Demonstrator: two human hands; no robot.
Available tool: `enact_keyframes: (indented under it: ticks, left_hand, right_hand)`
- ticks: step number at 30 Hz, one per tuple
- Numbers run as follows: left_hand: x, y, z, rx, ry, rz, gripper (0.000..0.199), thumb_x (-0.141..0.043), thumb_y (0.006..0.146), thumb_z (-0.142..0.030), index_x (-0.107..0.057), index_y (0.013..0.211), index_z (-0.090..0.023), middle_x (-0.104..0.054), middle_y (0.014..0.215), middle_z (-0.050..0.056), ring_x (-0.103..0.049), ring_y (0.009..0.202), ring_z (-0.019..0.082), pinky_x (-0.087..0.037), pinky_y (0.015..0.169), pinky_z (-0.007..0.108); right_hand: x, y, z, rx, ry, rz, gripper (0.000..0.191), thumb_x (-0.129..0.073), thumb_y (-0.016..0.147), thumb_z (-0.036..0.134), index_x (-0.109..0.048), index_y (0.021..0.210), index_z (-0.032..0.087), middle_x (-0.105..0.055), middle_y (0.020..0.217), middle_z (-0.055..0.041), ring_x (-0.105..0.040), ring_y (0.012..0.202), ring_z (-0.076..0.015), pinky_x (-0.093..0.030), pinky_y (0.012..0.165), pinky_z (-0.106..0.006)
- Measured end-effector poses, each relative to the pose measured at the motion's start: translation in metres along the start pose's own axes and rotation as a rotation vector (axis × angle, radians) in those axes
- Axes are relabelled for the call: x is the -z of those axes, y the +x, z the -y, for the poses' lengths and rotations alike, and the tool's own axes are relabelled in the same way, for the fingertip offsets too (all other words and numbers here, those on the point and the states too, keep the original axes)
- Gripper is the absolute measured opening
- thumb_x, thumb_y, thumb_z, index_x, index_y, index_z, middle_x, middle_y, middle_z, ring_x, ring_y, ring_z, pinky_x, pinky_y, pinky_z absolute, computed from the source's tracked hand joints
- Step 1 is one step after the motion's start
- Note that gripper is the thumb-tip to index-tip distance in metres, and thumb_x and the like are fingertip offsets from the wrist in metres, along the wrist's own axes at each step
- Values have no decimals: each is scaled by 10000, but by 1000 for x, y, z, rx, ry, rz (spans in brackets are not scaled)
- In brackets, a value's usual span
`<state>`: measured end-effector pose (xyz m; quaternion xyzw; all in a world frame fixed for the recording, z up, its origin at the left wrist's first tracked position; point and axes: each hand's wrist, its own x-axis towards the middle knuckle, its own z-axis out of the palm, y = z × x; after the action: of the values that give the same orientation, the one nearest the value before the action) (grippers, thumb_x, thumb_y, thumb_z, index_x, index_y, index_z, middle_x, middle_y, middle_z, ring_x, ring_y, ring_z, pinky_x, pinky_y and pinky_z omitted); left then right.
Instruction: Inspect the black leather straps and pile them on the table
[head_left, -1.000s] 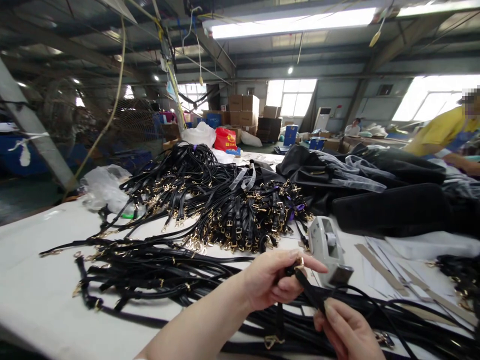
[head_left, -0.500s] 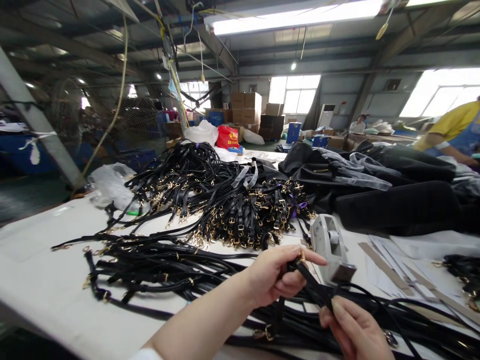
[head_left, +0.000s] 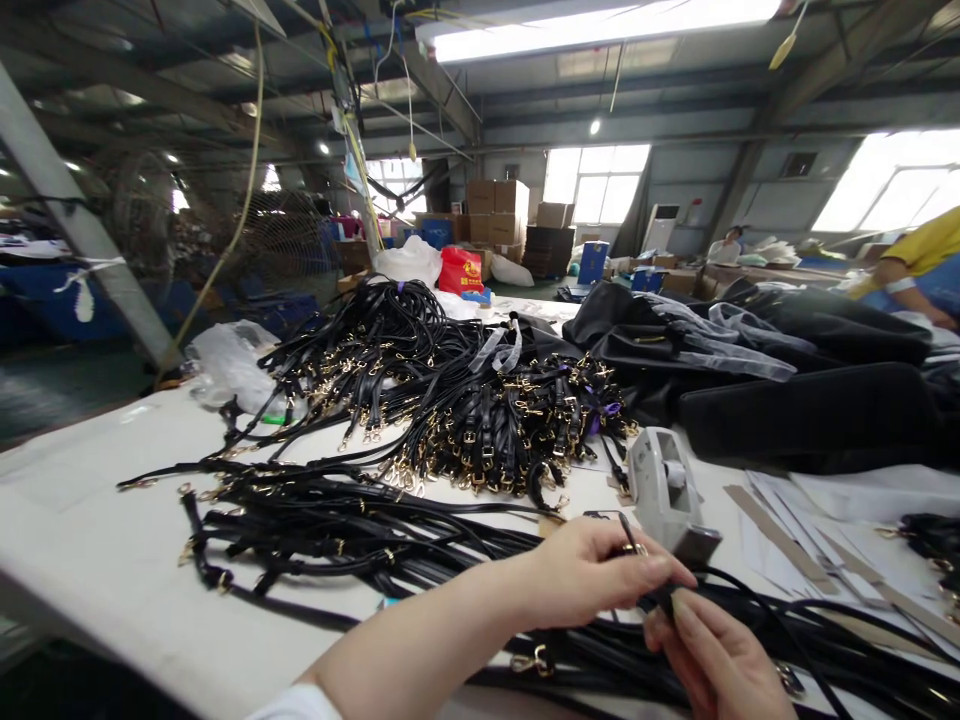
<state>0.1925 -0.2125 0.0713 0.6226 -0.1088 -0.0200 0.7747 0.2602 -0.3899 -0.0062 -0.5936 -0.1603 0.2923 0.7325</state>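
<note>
My left hand [head_left: 600, 570] is closed around a black strap [head_left: 628, 532] near a gold buckle [head_left: 634, 549], with the strap's end poking up above the fingers. Close beside it, my right hand [head_left: 716, 645] pinches the same strap between thumb and fingers. The fingertips of both hands nearly meet, and they hide most of the piece between them. Under and around the hands lie long black straps [head_left: 450, 535] with gold fittings. A gold snap hook [head_left: 531, 660] shows just below my left wrist.
A large heap of black straps [head_left: 480, 420] with gold hooks covers the table's middle. A white tape dispenser [head_left: 664, 475] stands behind my hands. Black bags [head_left: 810, 410] are piled at the right, near paper strips [head_left: 795, 540]. A person in yellow [head_left: 922, 250] is at the far right.
My left hand has moved right and down, close to my right hand. Its index finger no longer points outward, and the strap stretch between the hands is now mostly covered.
</note>
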Motion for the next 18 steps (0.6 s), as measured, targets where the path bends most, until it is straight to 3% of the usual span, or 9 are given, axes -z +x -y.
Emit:
enact_keyframes:
  ticks: [2,4,6,8,10,12,16,18]
  left_hand:
    - [-6,1,3,-27,301,-68,469,-550,909,-537,-688,1060,-116,-572,657,12,-526,624,129,-399,608,234]
    - [-9,0,3,-35,649,-164,376,-519,939,-481,-694,1004,-154,-628,723,39,-575,700,169,-413,664,262]
    - [-11,-1,2,-24,930,-226,354,-525,936,-479,-699,901,-173,-629,694,39,-563,657,176,-372,618,260]
    - [-12,-1,4,8,1102,-193,386,-523,930,-502,-690,825,-171,-628,662,47,-558,620,184,-327,568,259]
    - [-14,0,8,36,1180,-92,364,-536,916,-484,-686,817,-167,-659,698,64,-580,632,197,-311,543,259]
    - [-13,3,11,71,1182,-2,338,-552,893,-486,-689,875,-178,-697,771,66,-608,660,205,-330,537,254]
    - [-6,8,9,188,1181,-77,427,-501,903,-583,-693,895,-201,-716,797,58,-639,713,212,-409,592,254]
    - [-5,9,9,180,1197,-122,417,-505,906,-571,-699,882,-203,-713,775,53,-645,713,209,-423,604,256]
  right_hand:
    - [1,0,0,46,-25,-15,392,-728,803,559,-682,714,180,-586,674,-41,-518,626,-146,-478,569,-217]
    - [-1,1,2,164,-88,-87,367,-670,850,570,-708,916,211,-630,773,-42,-576,724,-176,-511,672,-245]
    - [-6,1,5,366,-248,-181,530,-690,824,580,-636,1229,242,-666,1080,-74,-603,1011,-246,-489,897,-315]
    - [-12,0,6,560,-462,-189,699,-722,794,555,-535,1387,238,-553,1366,-95,-470,1280,-316,-358,1088,-393]
    - [-15,-2,8,651,-630,-112,539,-641,876,483,-586,1344,224,-536,1395,-100,-452,1310,-327,-322,1116,-447]
    - [-13,-5,11,709,-628,-119,342,-472,985,388,-676,1192,207,-617,1277,-104,-537,1222,-301,-374,1071,-477]
    - [-6,-8,24,957,-157,-594,292,-425,996,234,-667,842,181,-679,969,-68,-642,981,-237,-410,1040,-497]
    - [-5,-7,27,930,-91,-618,168,-518,955,227,-673,906,186,-680,998,-58,-644,996,-233,-411,1051,-486]
